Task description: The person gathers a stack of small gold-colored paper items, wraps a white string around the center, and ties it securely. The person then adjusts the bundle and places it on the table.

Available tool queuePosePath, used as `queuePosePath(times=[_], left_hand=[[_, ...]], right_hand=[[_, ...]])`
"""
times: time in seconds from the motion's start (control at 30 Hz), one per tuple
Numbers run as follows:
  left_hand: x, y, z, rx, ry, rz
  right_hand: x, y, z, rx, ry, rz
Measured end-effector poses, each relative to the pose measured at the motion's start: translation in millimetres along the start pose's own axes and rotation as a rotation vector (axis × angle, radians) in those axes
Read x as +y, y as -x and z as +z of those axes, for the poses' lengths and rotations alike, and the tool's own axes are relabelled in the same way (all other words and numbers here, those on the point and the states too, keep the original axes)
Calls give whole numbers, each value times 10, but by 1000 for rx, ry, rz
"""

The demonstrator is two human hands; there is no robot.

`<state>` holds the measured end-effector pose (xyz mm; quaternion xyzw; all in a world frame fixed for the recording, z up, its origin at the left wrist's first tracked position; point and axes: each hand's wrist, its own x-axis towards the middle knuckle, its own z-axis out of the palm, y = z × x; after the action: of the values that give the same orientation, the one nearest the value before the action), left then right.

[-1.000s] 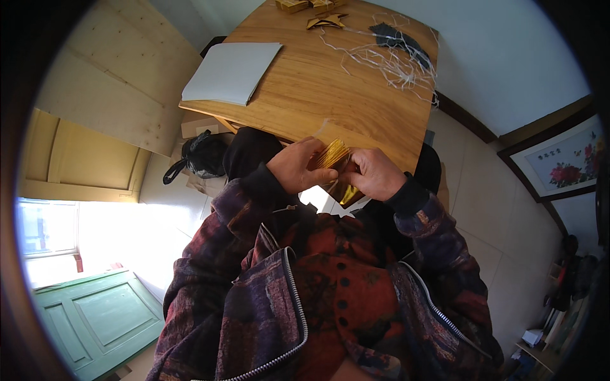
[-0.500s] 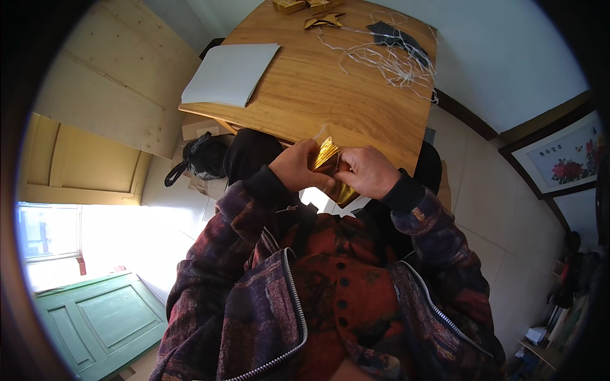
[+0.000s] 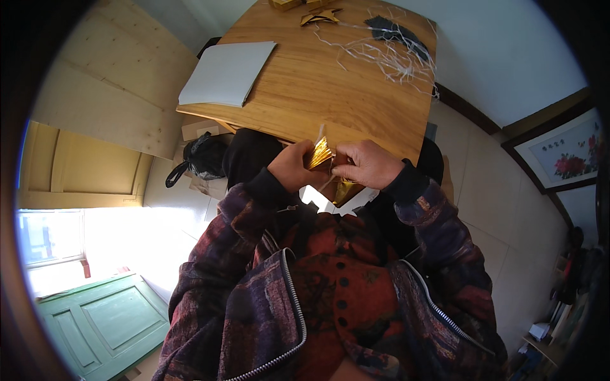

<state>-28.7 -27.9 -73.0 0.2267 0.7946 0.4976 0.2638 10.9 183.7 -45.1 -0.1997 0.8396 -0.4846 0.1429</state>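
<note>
Shiny gold folded paper (image 3: 321,154), pleated like a fan at its top, is held between my hands just off the near edge of the table. My left hand (image 3: 293,166) is closed around its left side. With fingers pinched, my right hand (image 3: 367,163) grips it from the right. A lower gold part (image 3: 344,190) of the paper hangs beneath the right hand. A thin pale strip (image 3: 321,131) sticks up by the pleats, like a string. The fingertips partly hide the paper's middle.
On the wooden table (image 3: 330,82) lie a stack of white sheets (image 3: 225,73), a gold paper star (image 3: 320,17), tangled white strings (image 3: 394,60) and a dark grey piece (image 3: 397,35). A black bag (image 3: 206,155) rests on the floor at left.
My right hand has shifted slightly, its fingers turning in toward the pleats. The gold pleats look a little more turned toward view. My left hand keeps its hold.
</note>
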Motion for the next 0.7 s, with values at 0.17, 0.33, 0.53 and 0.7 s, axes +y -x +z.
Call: queuePosePath(times=[0.17,0.33,0.53,0.7], left_hand=[[103,63,-96,-144,224,-68],[185,109,-219,-137,520,-30],[27,55,-300,-158,644,15],[-62,85,-283,-191,857,7]], right_hand=[[287,-68,-208,2,-183,19],[520,-53,-184,30,-347,145],[560,70,-96,115,-530,220],[556,151,68,159,-531,309]])
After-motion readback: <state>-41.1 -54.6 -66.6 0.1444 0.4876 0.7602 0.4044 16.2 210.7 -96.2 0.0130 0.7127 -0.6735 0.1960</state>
